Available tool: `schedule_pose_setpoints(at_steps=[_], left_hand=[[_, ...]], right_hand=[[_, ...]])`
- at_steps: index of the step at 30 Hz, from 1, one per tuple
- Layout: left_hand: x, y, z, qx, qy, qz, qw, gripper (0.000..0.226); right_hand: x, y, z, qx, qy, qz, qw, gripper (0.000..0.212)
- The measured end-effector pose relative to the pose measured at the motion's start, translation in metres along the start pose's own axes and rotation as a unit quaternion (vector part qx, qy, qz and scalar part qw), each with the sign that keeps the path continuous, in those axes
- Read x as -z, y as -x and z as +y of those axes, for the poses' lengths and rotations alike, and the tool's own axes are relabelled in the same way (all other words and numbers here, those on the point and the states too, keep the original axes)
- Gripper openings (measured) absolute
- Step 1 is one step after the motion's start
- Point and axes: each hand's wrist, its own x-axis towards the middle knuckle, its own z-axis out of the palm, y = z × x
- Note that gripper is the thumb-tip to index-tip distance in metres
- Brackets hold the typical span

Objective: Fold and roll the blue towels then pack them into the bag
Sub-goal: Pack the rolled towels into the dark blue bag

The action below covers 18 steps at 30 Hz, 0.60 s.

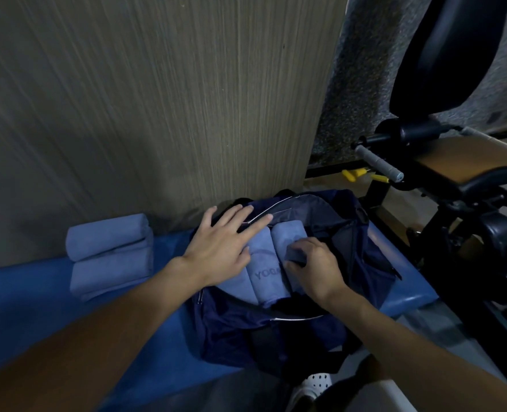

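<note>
- My left hand [222, 242] lies flat with the fingers spread. The palm rests on a rolled towel and the fingertips reach over the bag's zipped rim.
- My right hand [314, 266] is curled, pinching a fold of the right-hand rolled towel [286, 234] inside the bag.
- Between my hands sits another roll, the YOGA towel [265, 263], touching the one I am gripping.
- The navy bag [276, 328] lies open on the blue bench [38, 307], holding these towels side by side.
- To the left on the bench, well apart from the bag, two more rolled towels [111, 251] are stacked one on the other against the wood-grain wall [157, 99].
- To the right stands a black gym machine [454, 233] with a grey handle [377, 162].
</note>
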Motion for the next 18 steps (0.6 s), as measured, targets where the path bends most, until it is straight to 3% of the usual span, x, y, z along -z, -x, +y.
schedule_pose_setpoints(at_steps=[8,13,18], left_hand=[[0.026,0.038,-0.045,0.094,0.061,0.045,0.993,0.050],[0.029,0.086,-0.116,0.182,0.045,0.036,0.982,0.049],[0.013,0.120,-0.187,0.256,0.037,-0.031,0.965,0.048]], right_hand=[[-0.002,0.001,-0.092,0.046,-0.179,0.055,0.981,0.013],[-0.052,-0.012,-0.166,0.033,-0.293,-0.006,0.956,0.015],[-0.118,-0.032,-0.209,-0.056,-0.354,-0.098,0.928,0.017]])
